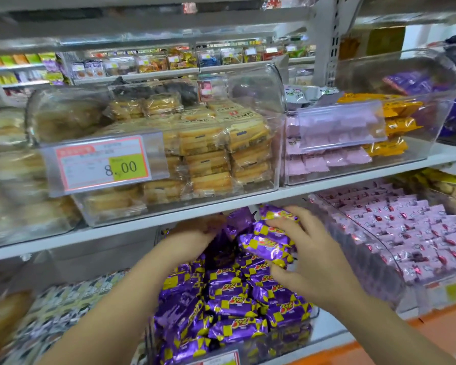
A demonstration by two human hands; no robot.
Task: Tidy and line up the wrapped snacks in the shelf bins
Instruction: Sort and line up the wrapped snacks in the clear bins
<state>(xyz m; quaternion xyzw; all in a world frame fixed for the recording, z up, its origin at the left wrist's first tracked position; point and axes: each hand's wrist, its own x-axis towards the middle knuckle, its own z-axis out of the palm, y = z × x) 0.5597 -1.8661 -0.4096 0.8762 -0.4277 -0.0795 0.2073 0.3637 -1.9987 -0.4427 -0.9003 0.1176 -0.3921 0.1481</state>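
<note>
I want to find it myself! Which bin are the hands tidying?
Look under the white shelf board. Between black-and-white packets and pink packets sits the bin of purple snacks. Only its shiny wrappers carry yellow squares.

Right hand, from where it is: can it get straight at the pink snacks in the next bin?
Probably not straight across: a clear panel stands between the right hand, which grips purple packs, and the pink snacks. It would likely have to lift over.

Amid purple wrapped snacks (232, 304) — the blurred left hand (203, 230), the right hand (308, 248) around a stack.
</note>
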